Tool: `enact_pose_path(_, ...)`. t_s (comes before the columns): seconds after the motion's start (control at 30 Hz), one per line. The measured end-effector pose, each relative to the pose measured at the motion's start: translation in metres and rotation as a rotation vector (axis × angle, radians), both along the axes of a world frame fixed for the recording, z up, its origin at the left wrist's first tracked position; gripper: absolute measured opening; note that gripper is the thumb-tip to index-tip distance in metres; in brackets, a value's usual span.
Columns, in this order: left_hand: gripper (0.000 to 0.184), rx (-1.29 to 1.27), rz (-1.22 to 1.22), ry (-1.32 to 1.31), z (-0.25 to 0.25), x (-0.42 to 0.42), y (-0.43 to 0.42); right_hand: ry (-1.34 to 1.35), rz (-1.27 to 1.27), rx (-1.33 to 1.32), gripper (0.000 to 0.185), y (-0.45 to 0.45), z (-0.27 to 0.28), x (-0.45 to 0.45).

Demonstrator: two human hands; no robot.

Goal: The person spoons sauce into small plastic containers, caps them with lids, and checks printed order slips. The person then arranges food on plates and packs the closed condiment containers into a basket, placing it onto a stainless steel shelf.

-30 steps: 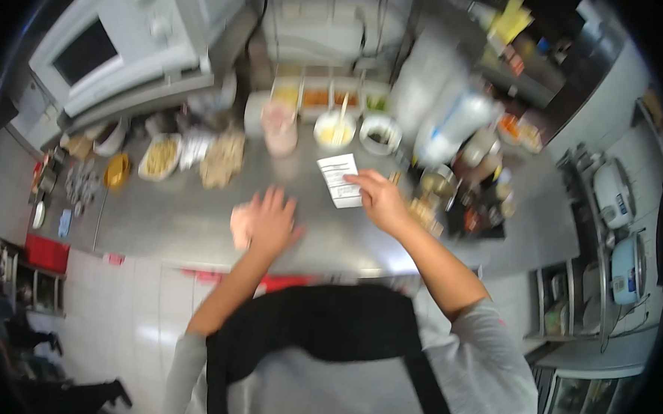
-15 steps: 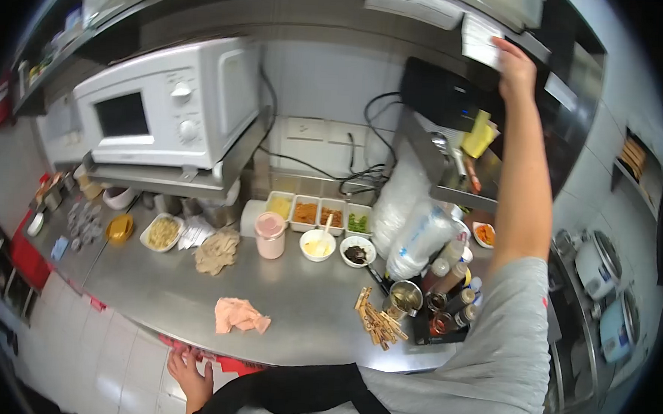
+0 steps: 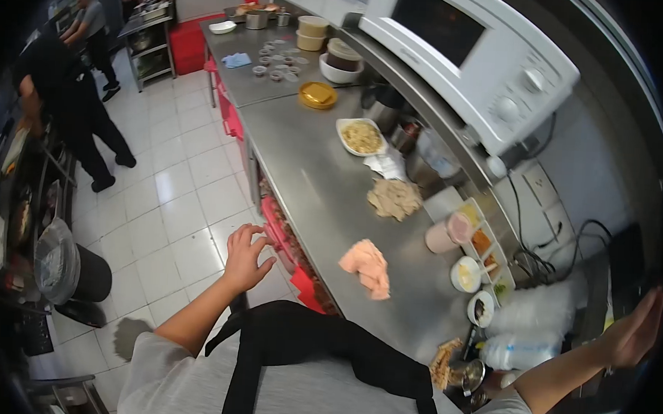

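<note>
My left hand (image 3: 248, 259) hangs over the floor beside the counter's front edge, fingers apart and holding nothing. At the far right, my right hand (image 3: 636, 328) is raised beyond the plastic bags (image 3: 523, 348), fingers stretched and nothing seen in it. Between the hands, a crumpled pink cloth (image 3: 367, 267) lies on the steel counter (image 3: 309, 198). Behind it are a beige cloth (image 3: 394, 199), a pink lidded container (image 3: 448, 233) and a white bowl with a spoon (image 3: 467, 274). Clothes pegs (image 3: 443, 363) lie near the right end.
A white microwave (image 3: 467, 53) sits on a shelf above the counter. Farther along are a noodle dish (image 3: 360, 137), yellow dishes (image 3: 318, 94) and small lidded cups (image 3: 277, 65). At left stand a lined bin (image 3: 92, 273) and a person in black (image 3: 71, 103); other people are farther back.
The view has swung left. The paper slip that my right hand held up at the shelf is no longer seen in it. My left hand remains off the counter, near its front edge.
</note>
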State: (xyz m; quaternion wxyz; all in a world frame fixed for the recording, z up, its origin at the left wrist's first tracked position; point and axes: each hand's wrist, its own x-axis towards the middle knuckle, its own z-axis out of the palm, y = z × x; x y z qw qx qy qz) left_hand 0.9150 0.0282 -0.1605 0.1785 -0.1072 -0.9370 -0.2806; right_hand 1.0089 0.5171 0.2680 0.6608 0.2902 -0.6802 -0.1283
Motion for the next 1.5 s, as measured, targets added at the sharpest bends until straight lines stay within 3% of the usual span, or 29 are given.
enact_pose_path(0.13, 0.024, 0.043, 0.036, -0.002, -0.007, -0.028, -0.067, -0.389, 0.399, 0.384, 0.028, -0.157, -0.071, -0.052)
enact_pose_path(0.2, 0.019, 0.075, 0.044, 0.011, -0.016, -0.048, -0.108, -0.589, 0.489, 0.298, 0.029, -0.227, -0.099, -0.095)
enact_pose_path(0.23, 0.014, 0.065, 0.064, 0.015, -0.015, -0.058, -0.128, -0.720, 0.478, 0.068, 0.027, -0.268, -0.113, -0.113)
enact_pose_path(0.37, 0.017, 0.079, 0.094, -0.012, -0.010, -0.115, -0.216, -1.076, 0.542, -0.275, 0.015, -0.336, -0.210, -0.223)
enact_pose_path(0.53, 0.028, -0.014, 0.046, -0.005, 0.004, -0.235, -0.291, -1.535, 0.350, -0.657, 0.013, -0.385, -0.343, -0.290)
enact_pose_path(0.63, 0.049, -0.030, -0.063, 0.020, 0.025, -0.332, -0.289, -1.869, 0.523, -1.351, 0.014, -0.403, -0.411, -0.319)
enact_pose_path(0.83, 0.065, -0.061, -0.083, -0.121, 0.040, -0.525, -0.235, -1.876, 0.499, -1.595, 0.020, -0.453, -0.437, -0.415)
enact_pose_path(1.0, 0.067, -0.248, -0.101, -0.220, 0.040, -0.623, -0.209, -1.963, 0.799, -1.930, 0.026, -0.496, -0.450, -0.533)
enact_pose_path(1.2, 0.059, -0.242, -0.282, -0.177, 0.008, -0.682, -0.204, -1.878, 0.933, -2.333, 0.041, -0.529, -0.462, -0.654)
enact_pose_path(1.33, 0.053, -0.100, -0.520, -0.163, 0.008, -0.686, -0.218, -1.586, 1.034, -2.628, 0.047, -0.546, -0.452, -0.685)
enact_pose_path(1.43, 0.048, -0.045, -0.653, -0.277, 0.016, -0.674, -0.227, -1.278, 1.012, -2.547, 0.048, -0.554, -0.465, -0.677)
enact_pose_path(1.5, 0.048, -0.013, -0.737, -0.317, 0.011, -0.680, -0.230, -1.311, 0.927, -2.220, 0.039, -0.565, -0.466, -0.672)
